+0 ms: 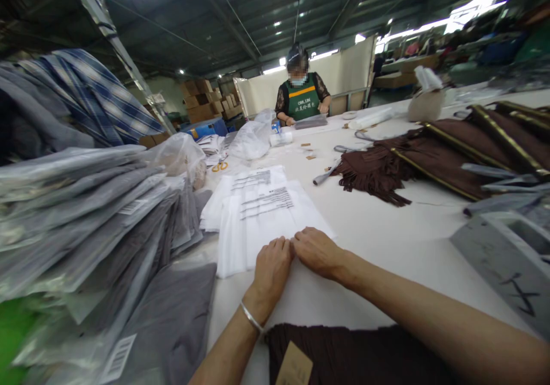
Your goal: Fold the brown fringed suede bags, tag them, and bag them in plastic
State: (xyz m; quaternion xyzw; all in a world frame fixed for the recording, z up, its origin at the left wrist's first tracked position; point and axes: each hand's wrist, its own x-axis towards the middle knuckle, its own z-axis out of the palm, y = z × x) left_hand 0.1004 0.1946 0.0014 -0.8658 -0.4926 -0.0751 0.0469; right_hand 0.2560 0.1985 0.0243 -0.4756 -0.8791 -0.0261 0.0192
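My left hand (274,264) and my right hand (317,251) meet side by side over the table. Their fingers are closed in a pinch at the near edge of a white, see-through plastic bag (262,230) printed with dark lines of text. The fingertips partly hide what they grip. More such bags lie in a stack beneath it and just beyond. Close to my body, below my forearms, lies a folded dark brown fringed fabric piece (356,350) with a brown cardboard tag (294,366) on it.
Grey textiles in clear bags (86,219) are piled at left. Brown fringed fabric with gold trim (464,144) lies at right, behind a grey plastic bin (502,264). Yellow-handled scissors (220,167) lie farther back. Across the table stands a co-worker (303,95) handling a grey packet.
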